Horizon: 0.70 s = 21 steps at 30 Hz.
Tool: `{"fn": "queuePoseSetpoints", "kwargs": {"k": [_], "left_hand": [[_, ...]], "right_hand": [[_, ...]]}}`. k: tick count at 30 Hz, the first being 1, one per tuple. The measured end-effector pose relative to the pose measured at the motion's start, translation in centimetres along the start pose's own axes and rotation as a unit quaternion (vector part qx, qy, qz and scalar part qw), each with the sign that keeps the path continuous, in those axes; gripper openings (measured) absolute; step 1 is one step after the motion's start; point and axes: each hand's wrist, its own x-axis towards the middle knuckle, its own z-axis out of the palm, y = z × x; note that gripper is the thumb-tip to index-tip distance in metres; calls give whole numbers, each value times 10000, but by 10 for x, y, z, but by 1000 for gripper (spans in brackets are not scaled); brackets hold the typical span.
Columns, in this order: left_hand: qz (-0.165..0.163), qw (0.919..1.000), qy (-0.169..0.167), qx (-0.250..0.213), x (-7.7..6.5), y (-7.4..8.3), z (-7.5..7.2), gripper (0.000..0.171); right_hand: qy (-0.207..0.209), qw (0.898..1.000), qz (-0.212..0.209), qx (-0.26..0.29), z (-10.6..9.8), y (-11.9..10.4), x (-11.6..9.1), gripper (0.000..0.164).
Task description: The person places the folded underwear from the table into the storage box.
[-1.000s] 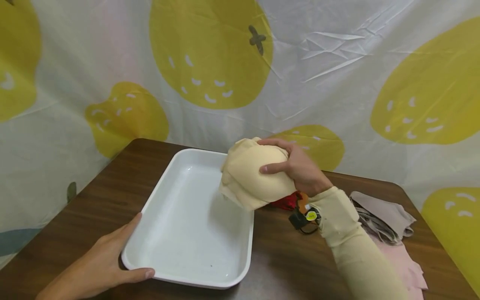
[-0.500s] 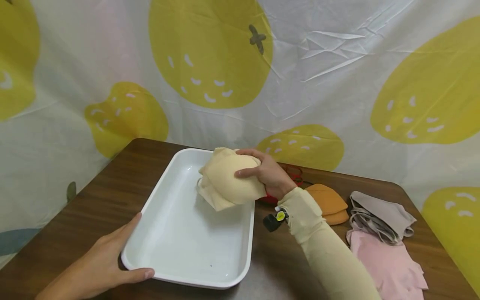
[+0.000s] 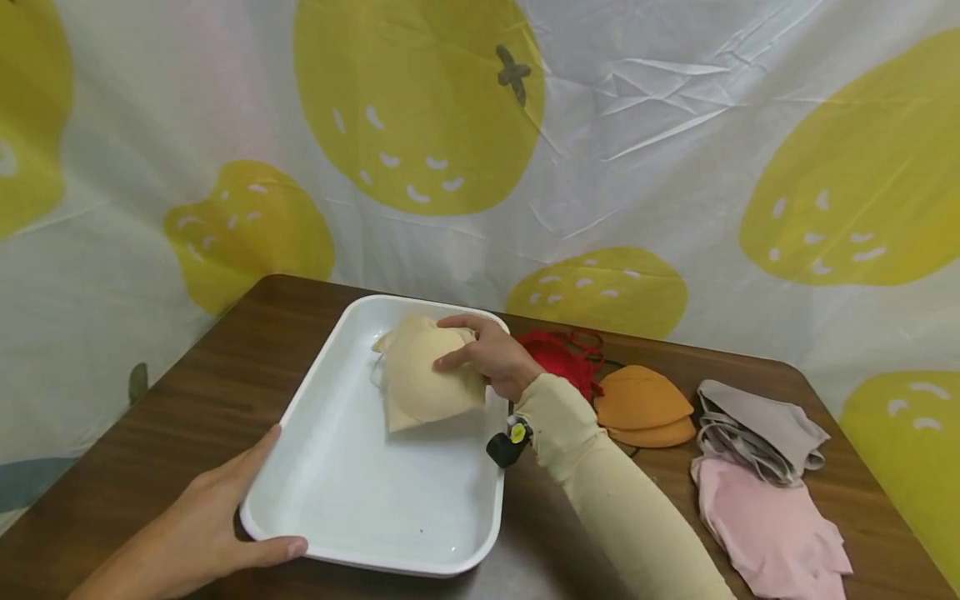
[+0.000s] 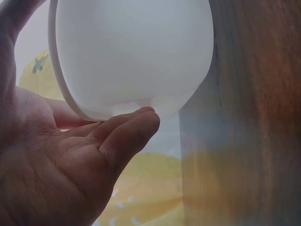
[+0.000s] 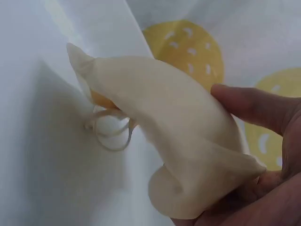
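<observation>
My right hand (image 3: 495, 354) pinches a folded cream bra (image 3: 420, 387) with rounded cups, thumb on the near side and fingers over the back. It is over the far half of a white tray (image 3: 352, 508), low inside its rim. In the right wrist view thin looped straps (image 5: 113, 134) hang from the bra above the tray floor. My left hand (image 3: 198, 521) grips the tray's near left corner, thumb at the front rim and fingers along the left side. The left wrist view shows those fingers (image 4: 131, 136) against the tray's outer wall.
Right of the tray lie a red lace garment (image 3: 562, 362) with straps and orange cup-shaped pieces (image 3: 645, 400). Beyond them are folded grey fabric (image 3: 765, 429) and pink fabric (image 3: 772, 525) on the wooden table (image 3: 187, 392). A lemon-print curtain (image 3: 600, 167) hangs behind.
My right hand has carried the cream bra left and lower, into the tray. The red and orange pieces have come into view. My left hand stays at the tray corner.
</observation>
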Motion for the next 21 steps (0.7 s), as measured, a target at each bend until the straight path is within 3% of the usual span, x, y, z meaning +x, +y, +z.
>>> {"fn": "queuePoseSetpoints", "kwargs": {"k": [7, 11, 14, 17, 21], "left_hand": [[-43, 9999, -105, -39, 0, -2, 2, 129], [-48, 9999, -144, -52, 0, -2, 3, 129], [49, 10000, -11, -37, 0, -2, 3, 129], [63, 10000, -1, -55, 0, -2, 3, 130], [87, 9999, 56, -26, -1, -3, 4, 130]], "right_hand": [[259, 9986, 74, -445, 17, -2, 10, 64], [466, 9939, -206, -977, 22, -1, 16, 64], [760, 9748, -588, -2012, 24, 1, 17, 60], [1000, 9407, -826, -3134, 24, 3, 17, 57], [1019, 9080, -952, -3951, 25, 3, 17, 54]]}}
